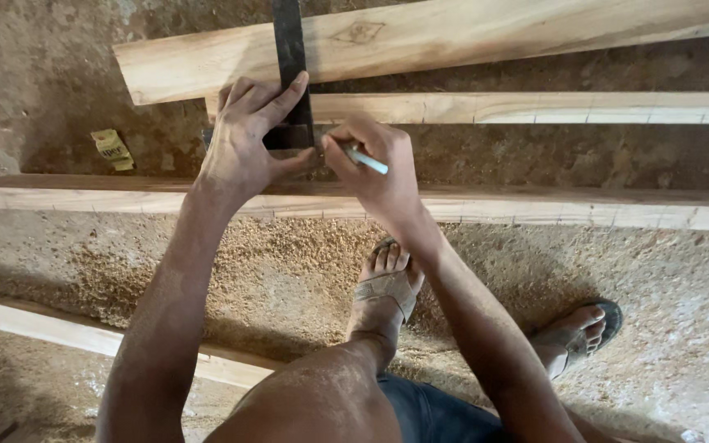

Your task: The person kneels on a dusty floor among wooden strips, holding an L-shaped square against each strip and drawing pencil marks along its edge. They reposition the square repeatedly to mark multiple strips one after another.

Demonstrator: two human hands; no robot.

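My left hand [249, 135] presses a dark metal try square [290, 49] flat against a narrow pale wooden plank [535, 107], fingers spread over the square's stock. My right hand [375, 168] grips a light blue pen [366, 160] with its tip at the square's edge on that plank. A wider plank [420, 37] lies just beyond, and the square's blade crosses over it. A long plank [125, 197] with pencil marks along its edge lies nearer me, under my wrists.
Sawdust [289, 254] covers the dirt floor around my sandalled feet [387, 283]. Another plank [59, 328] lies at the lower left. A small yellow wrapper [112, 149] sits on the ground left of my left hand.
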